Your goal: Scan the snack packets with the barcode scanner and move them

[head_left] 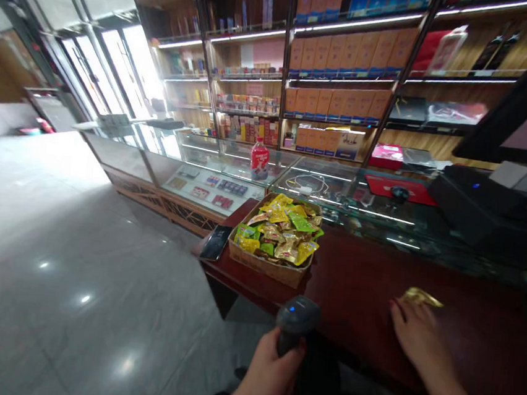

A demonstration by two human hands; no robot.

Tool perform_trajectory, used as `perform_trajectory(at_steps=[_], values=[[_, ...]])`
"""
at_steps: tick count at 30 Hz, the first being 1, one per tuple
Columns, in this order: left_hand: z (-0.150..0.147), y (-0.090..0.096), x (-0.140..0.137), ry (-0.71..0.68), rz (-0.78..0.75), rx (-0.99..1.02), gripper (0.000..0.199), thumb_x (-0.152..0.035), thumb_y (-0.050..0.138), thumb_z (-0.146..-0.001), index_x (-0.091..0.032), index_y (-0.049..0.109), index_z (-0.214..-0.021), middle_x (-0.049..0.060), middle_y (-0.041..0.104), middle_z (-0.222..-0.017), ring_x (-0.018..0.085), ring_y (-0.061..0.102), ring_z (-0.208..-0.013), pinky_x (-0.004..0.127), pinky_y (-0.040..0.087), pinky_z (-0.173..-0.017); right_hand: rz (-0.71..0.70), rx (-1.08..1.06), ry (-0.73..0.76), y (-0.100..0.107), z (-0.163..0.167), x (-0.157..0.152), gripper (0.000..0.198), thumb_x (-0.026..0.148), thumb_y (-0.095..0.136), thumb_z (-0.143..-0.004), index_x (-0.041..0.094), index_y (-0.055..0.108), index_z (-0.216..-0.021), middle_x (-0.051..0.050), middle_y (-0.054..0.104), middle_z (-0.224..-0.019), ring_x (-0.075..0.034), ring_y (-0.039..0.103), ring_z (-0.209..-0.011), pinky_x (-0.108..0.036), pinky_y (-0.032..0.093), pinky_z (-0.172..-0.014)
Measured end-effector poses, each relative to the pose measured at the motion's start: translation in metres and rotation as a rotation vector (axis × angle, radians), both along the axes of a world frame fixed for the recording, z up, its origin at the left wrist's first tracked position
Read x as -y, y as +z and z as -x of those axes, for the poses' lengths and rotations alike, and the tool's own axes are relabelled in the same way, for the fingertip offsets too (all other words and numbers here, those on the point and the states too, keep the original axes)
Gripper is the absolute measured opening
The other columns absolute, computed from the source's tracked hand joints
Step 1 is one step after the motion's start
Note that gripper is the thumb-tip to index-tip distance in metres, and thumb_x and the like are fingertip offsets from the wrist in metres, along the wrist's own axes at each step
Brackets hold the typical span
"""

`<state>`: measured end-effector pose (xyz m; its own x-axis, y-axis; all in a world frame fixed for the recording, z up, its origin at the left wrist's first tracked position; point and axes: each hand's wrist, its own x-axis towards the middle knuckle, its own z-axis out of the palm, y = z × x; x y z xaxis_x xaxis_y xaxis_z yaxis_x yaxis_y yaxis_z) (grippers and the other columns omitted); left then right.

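Note:
My left hand (274,366) is wrapped around the handle of a dark grey barcode scanner (299,314), whose head shows a small blue light. It is held in front of the table's near edge. Over on the right, my right hand (418,333) rests on the dark red tabletop, fingers closed on a small gold snack packet (422,296) that pokes out beyond the fingertips. Between and beyond both hands stands a cardboard box (266,269) heaped with snack packets (284,224) in yellow, green and gold.
A dark phone (215,242) is at the table's left corner. Behind the box, a red-labelled bottle (259,161) stands on a glass display counter (230,154). At right are a red mouse pad (404,190) with a mouse and a monitor (518,116). Stocked shelves line the wall.

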<state>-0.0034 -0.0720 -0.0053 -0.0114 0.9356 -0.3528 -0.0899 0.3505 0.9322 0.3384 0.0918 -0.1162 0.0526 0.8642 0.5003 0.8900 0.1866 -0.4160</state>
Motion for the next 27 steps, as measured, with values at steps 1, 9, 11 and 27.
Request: perform_trajectory(at_steps=[1, 9, 11, 27], values=[[0.004, 0.003, -0.001, 0.007, -0.015, 0.002, 0.041, -0.055, 0.065, -0.078, -0.016, 0.057, -0.09, -0.01, 0.042, -0.039, 0.008, 0.035, -0.031, 0.018, 0.028, -0.032, -0.005, 0.02, 0.077, -0.001, 0.025, 0.011, 0.036, 0.044, 0.047, -0.087, 0.023, 0.074, -0.1, -0.017, 0.072, -0.113, -0.037, 0.058, -0.12, -0.058, 0.042, -0.107], [0.009, 0.013, -0.001, -0.052, -0.023, -0.06, 0.04, -0.055, 0.068, -0.075, -0.018, 0.053, -0.079, -0.008, 0.046, -0.042, 0.008, 0.039, -0.034, 0.019, 0.032, -0.034, -0.023, -0.047, -0.175, 0.022, 0.115, 0.051, 0.064, 0.037, 0.059, -0.082, 0.024, 0.05, -0.144, -0.018, 0.044, -0.152, -0.041, 0.042, -0.137, -0.062, 0.039, -0.104], [0.004, 0.014, 0.001, -0.076, -0.008, -0.065, 0.041, -0.056, 0.069, -0.073, -0.019, 0.052, -0.077, -0.008, 0.045, -0.041, 0.008, 0.038, -0.033, 0.019, 0.032, -0.034, 0.065, -0.016, -0.24, 0.025, 0.112, 0.05, 0.07, 0.037, 0.062, -0.08, 0.024, 0.047, -0.147, -0.018, 0.053, -0.145, -0.041, 0.045, -0.134, -0.065, 0.035, -0.105], [-0.029, 0.016, -0.004, -0.204, -0.013, -0.07, 0.036, -0.051, 0.071, -0.075, -0.019, 0.054, -0.079, -0.01, 0.043, -0.042, 0.007, 0.036, -0.032, 0.018, 0.031, -0.033, -0.041, -0.498, 0.021, 0.025, 0.093, 0.055, 0.053, 0.036, 0.059, -0.086, 0.025, 0.058, -0.138, -0.01, 0.06, -0.129, -0.027, 0.061, -0.119, -0.044, 0.05, -0.105]])
